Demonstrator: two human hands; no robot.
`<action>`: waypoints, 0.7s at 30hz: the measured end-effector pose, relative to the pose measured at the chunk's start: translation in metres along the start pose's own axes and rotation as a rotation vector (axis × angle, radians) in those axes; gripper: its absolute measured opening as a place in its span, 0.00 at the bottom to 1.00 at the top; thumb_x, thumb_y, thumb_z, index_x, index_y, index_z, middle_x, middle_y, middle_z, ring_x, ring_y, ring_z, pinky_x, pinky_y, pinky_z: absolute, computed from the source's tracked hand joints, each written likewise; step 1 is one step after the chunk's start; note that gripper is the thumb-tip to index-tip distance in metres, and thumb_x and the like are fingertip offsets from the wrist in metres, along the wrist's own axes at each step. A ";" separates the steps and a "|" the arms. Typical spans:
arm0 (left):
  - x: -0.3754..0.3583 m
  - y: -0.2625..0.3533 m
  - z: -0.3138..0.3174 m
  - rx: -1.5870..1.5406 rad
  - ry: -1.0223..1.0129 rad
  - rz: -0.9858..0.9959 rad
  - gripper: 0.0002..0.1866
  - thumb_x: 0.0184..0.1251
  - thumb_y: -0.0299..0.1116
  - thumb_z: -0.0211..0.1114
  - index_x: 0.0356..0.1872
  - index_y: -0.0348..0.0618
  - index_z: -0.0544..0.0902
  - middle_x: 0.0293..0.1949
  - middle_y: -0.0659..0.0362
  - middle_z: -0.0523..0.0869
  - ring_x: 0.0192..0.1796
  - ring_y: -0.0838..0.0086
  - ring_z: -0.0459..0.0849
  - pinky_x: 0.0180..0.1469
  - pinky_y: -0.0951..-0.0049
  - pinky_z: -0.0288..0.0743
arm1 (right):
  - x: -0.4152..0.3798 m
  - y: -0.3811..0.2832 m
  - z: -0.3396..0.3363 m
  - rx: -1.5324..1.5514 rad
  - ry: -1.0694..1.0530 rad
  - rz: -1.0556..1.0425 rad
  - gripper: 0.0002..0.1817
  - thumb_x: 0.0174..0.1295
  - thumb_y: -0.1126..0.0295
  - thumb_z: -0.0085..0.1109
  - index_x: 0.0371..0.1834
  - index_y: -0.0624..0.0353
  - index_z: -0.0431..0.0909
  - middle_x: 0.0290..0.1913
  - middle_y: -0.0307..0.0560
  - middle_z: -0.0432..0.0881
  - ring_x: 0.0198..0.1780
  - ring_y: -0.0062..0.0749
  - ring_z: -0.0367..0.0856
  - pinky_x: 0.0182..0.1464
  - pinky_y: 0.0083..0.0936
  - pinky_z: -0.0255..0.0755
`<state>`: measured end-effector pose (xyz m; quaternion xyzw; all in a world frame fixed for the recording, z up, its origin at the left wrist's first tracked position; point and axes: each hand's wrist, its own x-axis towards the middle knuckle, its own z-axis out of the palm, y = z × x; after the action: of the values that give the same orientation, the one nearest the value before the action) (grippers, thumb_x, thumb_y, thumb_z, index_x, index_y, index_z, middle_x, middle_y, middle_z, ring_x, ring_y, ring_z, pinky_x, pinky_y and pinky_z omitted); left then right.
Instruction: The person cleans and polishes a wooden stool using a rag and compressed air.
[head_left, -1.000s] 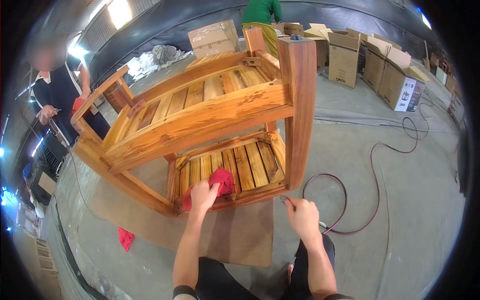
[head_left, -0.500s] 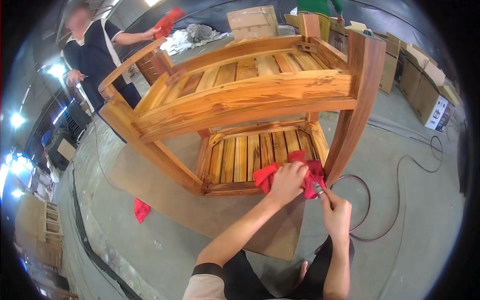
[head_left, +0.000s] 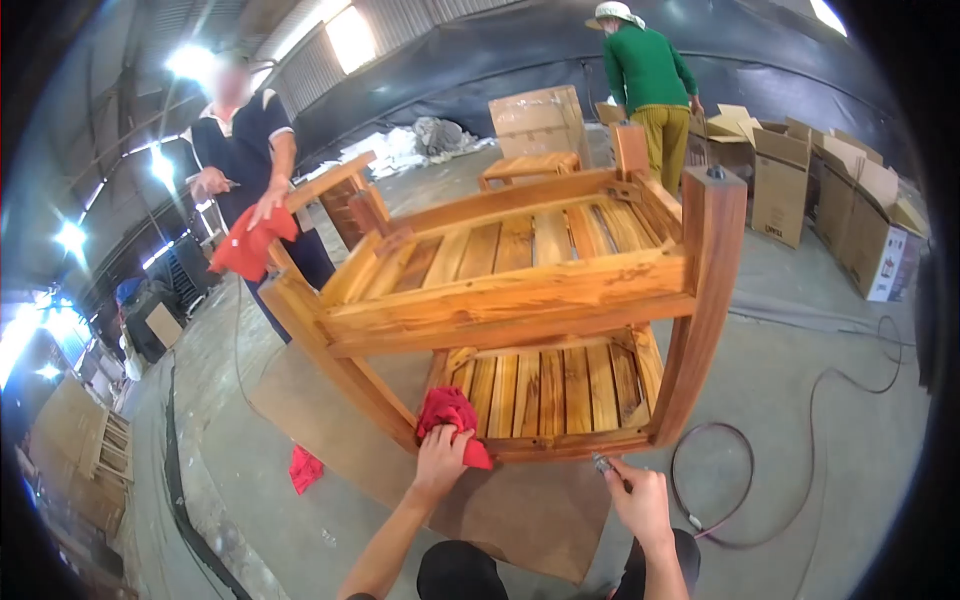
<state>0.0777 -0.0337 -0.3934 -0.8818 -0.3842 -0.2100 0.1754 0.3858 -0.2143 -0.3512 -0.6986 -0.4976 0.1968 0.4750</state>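
Note:
My left hand (head_left: 440, 462) is closed on a crumpled red cloth (head_left: 448, 408), pressed against the front left corner of the lower slatted panel. This panel belongs to an orange-brown wooden bench frame (head_left: 520, 306), which has another slatted section above and thick legs. My right hand (head_left: 640, 500) is wrapped round a small tool with a metal tip (head_left: 602, 462); the palm hides the rest of it. The tip is just in front of the panel's lower rail, near the right leg (head_left: 698, 330).
A co-worker (head_left: 245, 150) at the left rests a hand on another red cloth (head_left: 252, 245) at the frame. A person in green (head_left: 650, 70) stands behind near cardboard boxes (head_left: 780, 185). A hose (head_left: 752, 470) loops on the floor at right; brown board (head_left: 530, 520) lies underneath.
My left hand has moved left with the red cloth, away from the tool. My right hand has lowered slightly. The co-worker's red cloth has come down onto the frame. The view has tilted up.

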 end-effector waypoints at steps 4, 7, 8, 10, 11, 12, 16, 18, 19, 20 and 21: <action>0.017 0.031 0.000 -0.065 -0.001 -0.083 0.23 0.49 0.41 0.76 0.47 0.48 0.83 0.47 0.56 0.76 0.52 0.57 0.75 0.53 0.54 0.68 | 0.002 -0.008 0.008 0.154 -0.211 -0.009 0.14 0.62 0.67 0.67 0.46 0.62 0.87 0.27 0.63 0.83 0.26 0.49 0.84 0.34 0.32 0.77; 0.033 0.058 0.018 -0.348 0.199 -0.248 0.17 0.52 0.35 0.74 0.43 0.40 0.83 0.43 0.50 0.80 0.47 0.50 0.78 0.50 0.54 0.71 | -0.001 0.001 0.034 0.191 -0.192 -0.183 0.13 0.60 0.67 0.69 0.46 0.61 0.87 0.27 0.58 0.85 0.26 0.35 0.85 0.34 0.28 0.78; 0.046 0.075 0.012 -0.608 0.196 -0.290 0.16 0.56 0.34 0.71 0.43 0.37 0.83 0.41 0.45 0.83 0.46 0.47 0.81 0.48 0.54 0.74 | -0.002 0.005 0.044 0.187 -0.191 -0.243 0.14 0.60 0.68 0.70 0.47 0.62 0.87 0.27 0.56 0.86 0.25 0.28 0.85 0.33 0.26 0.78; 0.053 0.125 0.014 -1.044 -0.044 -0.376 0.14 0.63 0.36 0.66 0.44 0.37 0.84 0.40 0.43 0.85 0.46 0.50 0.85 0.48 0.58 0.77 | -0.003 0.003 0.054 0.206 -0.190 -0.236 0.12 0.58 0.69 0.71 0.42 0.62 0.88 0.29 0.54 0.88 0.28 0.32 0.88 0.36 0.26 0.80; 0.052 0.140 0.022 -1.182 -0.208 -0.328 0.13 0.65 0.35 0.64 0.43 0.35 0.83 0.38 0.49 0.87 0.43 0.60 0.86 0.47 0.65 0.77 | -0.005 -0.002 0.054 0.178 -0.185 -0.200 0.11 0.57 0.69 0.71 0.40 0.63 0.88 0.29 0.54 0.88 0.28 0.32 0.88 0.36 0.26 0.80; 0.049 0.143 0.036 -1.660 -0.374 -0.526 0.10 0.69 0.34 0.61 0.41 0.36 0.83 0.36 0.59 0.87 0.40 0.72 0.84 0.42 0.72 0.75 | -0.008 -0.007 0.054 0.149 -0.178 -0.164 0.10 0.57 0.70 0.71 0.39 0.63 0.88 0.30 0.53 0.88 0.28 0.31 0.88 0.36 0.26 0.80; 0.033 0.158 0.025 -2.251 -0.371 -1.034 0.07 0.75 0.36 0.59 0.41 0.48 0.82 0.34 0.64 0.85 0.37 0.78 0.82 0.40 0.75 0.75 | -0.021 -0.017 0.077 0.274 0.159 -0.362 0.06 0.53 0.72 0.72 0.32 0.63 0.87 0.26 0.54 0.86 0.27 0.43 0.88 0.32 0.30 0.81; 0.018 0.151 0.039 -2.532 -0.478 -0.950 0.16 0.78 0.46 0.51 0.43 0.47 0.81 0.35 0.62 0.85 0.38 0.75 0.84 0.42 0.71 0.78 | -0.029 -0.026 0.084 0.264 0.171 -0.366 0.07 0.54 0.72 0.72 0.34 0.62 0.86 0.28 0.55 0.86 0.28 0.43 0.88 0.32 0.31 0.81; 0.018 0.151 0.027 -2.585 -0.504 -0.922 0.21 0.79 0.51 0.46 0.43 0.47 0.81 0.35 0.61 0.85 0.39 0.73 0.85 0.43 0.69 0.79 | -0.029 -0.032 0.087 0.272 0.204 -0.374 0.08 0.54 0.72 0.72 0.35 0.62 0.86 0.29 0.55 0.86 0.29 0.44 0.87 0.33 0.31 0.81; 0.012 0.140 0.047 -2.764 -0.527 -0.737 0.23 0.79 0.53 0.43 0.44 0.46 0.81 0.36 0.60 0.86 0.39 0.72 0.85 0.43 0.68 0.79 | -0.028 -0.036 0.089 0.282 0.239 -0.386 0.08 0.55 0.72 0.71 0.37 0.61 0.85 0.31 0.55 0.85 0.30 0.45 0.87 0.33 0.32 0.81; 0.013 0.140 0.046 -2.759 -0.541 -0.781 0.25 0.78 0.54 0.42 0.44 0.46 0.81 0.36 0.59 0.86 0.39 0.71 0.85 0.43 0.67 0.79 | -0.029 -0.038 0.089 0.237 0.225 -0.387 0.09 0.56 0.71 0.71 0.38 0.61 0.85 0.32 0.54 0.83 0.30 0.45 0.86 0.33 0.33 0.80</action>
<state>0.2016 -0.0939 -0.4465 -0.1999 -0.1124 -0.2688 -0.9355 0.2880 -0.1966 -0.3665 -0.5474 -0.5395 0.0799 0.6347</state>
